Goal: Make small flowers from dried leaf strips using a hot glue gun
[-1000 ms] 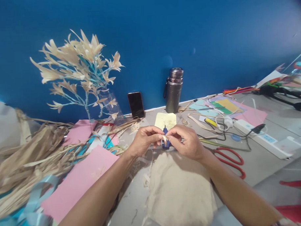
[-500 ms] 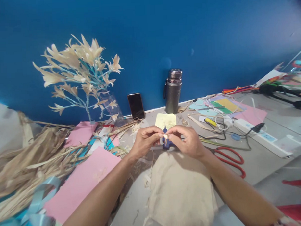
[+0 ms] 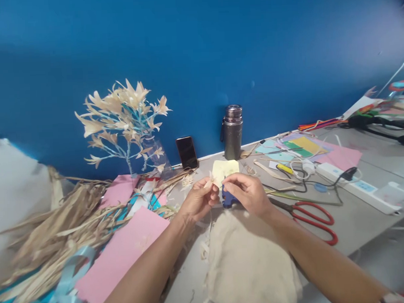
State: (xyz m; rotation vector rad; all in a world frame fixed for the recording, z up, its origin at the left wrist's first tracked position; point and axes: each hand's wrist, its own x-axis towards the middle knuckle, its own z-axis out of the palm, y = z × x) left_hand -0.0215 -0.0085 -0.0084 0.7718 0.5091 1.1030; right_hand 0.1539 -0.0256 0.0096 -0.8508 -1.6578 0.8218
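Note:
My left hand (image 3: pixel 199 199) pinches a small pale flower made of dried husk (image 3: pixel 210 182) between thumb and fingers. My right hand (image 3: pixel 248 195) is a little to the right, thumb and forefinger drawn together; whether anything is between them is too small to make out. Just beside and partly behind the right fingers is a blue tool (image 3: pixel 228 200) that looks like a glue gun, its tip pointing up. A yellow paper square (image 3: pixel 226 167) lies behind both hands. Below them a beige cloth (image 3: pixel 248 260) is spread out.
Husk flowers (image 3: pixel 124 105) on blue stems stand at the left. Dried husks (image 3: pixel 55 218), pink paper (image 3: pixel 122 256) and blue ribbon (image 3: pixel 72 271) lie there too. A phone (image 3: pixel 186 153) and flask (image 3: pixel 233 132) stand by the wall. Red-handled scissors (image 3: pixel 315 214) and a power strip (image 3: pixel 359 188) lie right.
My hands have moved apart. The left has turned with the small husk flower, which now shows more plainly, while the right has come away from it. The camera view has shifted slightly.

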